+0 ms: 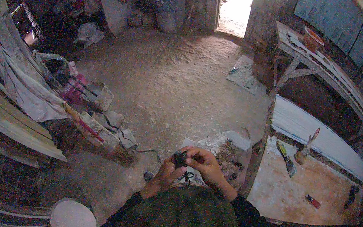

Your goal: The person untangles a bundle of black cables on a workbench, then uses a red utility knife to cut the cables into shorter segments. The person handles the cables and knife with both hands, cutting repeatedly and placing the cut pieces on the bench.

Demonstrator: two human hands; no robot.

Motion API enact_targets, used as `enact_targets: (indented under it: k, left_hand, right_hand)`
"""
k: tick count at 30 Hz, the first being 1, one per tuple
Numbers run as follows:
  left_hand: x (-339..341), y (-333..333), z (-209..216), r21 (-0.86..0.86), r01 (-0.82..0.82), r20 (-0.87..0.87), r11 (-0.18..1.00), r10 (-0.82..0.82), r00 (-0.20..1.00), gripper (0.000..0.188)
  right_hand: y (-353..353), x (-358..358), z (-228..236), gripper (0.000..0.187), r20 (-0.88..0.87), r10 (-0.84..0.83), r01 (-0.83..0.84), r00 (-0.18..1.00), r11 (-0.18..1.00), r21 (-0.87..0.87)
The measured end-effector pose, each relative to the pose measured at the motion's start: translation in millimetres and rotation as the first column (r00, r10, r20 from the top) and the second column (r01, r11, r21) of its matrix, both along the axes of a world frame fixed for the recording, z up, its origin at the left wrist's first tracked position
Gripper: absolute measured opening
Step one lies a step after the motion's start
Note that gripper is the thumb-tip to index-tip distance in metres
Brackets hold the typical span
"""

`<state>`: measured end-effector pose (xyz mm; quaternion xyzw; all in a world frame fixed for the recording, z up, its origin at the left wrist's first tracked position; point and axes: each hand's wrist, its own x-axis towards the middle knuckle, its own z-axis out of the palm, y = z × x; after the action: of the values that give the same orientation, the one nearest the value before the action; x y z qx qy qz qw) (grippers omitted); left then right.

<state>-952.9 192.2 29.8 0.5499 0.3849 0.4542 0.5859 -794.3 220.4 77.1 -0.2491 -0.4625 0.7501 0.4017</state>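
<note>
Both hands meet in front of the person's chest, above the dirt floor (171, 88). The left hand (164, 173) and the right hand (204, 164) are each closed around a small black object (180, 159), pinched between their fingers; what it is I cannot tell. A thin dark cord (187, 177) dangles beneath it. To the right, the pale worn wooden tabletop (281, 199) carries a putty knife (286, 158) near its far edge and a small red tool (313, 201) toward its right side.
</note>
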Motion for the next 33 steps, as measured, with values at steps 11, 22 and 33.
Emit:
enact_targets:
  k: [11,22,33]
  left_hand:
    - [9.4,-1.6,40.1,0.113,-0.053,-0.359,0.992,0.091,0.929,0.044]
    - [-4.8,-0.5,40.3,-0.053,-0.148,-0.029,0.988,0.147,0.989,0.031]
    - [-31.0,16.6,38.1,-0.083,-0.12,0.566,0.989,0.146,0.811,0.035]
  right_hand:
    - [-5.1,-6.4,-0.9,0.016,0.024,-0.106,0.104,0.994,0.992,0.065]
    - [-1.8,-18.0,-8.9,0.078,0.158,-0.265,0.15,0.951,0.843,0.516]
    - [2.0,-25.8,-26.2,0.058,0.372,0.238,-0.351,0.897,0.896,0.273]
